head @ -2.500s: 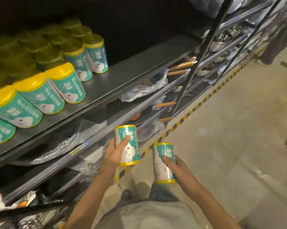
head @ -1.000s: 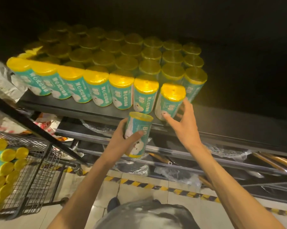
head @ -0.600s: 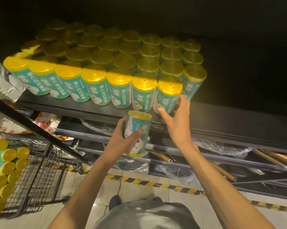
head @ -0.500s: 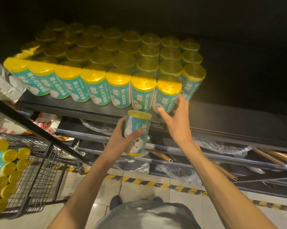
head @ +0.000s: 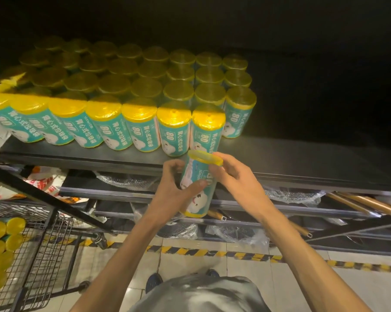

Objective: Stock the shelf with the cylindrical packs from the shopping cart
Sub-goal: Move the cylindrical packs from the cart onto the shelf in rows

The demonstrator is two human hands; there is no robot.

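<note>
A teal cylindrical pack with a yellow top [head: 197, 194] is upright just below the front edge of the dark shelf [head: 280, 158]. My left hand [head: 175, 190] grips its side. My right hand [head: 237, 176] has come onto the same pack near its top, fingers curled round it. Several rows of the same packs [head: 136, 104] stand on the shelf. The front row ends with a pack [head: 206, 129] right above my hands. More packs [head: 0, 242] lie in the wire shopping cart [head: 45, 251] at the lower left.
Bare dark shelf lies to the right of the packs. Lower shelves hold plastic-wrapped goods [head: 293, 195] and wooden-handled items [head: 365, 202]. A black-and-yellow striped line [head: 212, 252] runs along the tiled floor. White printed bags [head: 43, 182] sit at the left.
My right hand has left the pack it set on the front row and dropped onto the pack in my left hand. That pack has moved to the right and slightly up.
</note>
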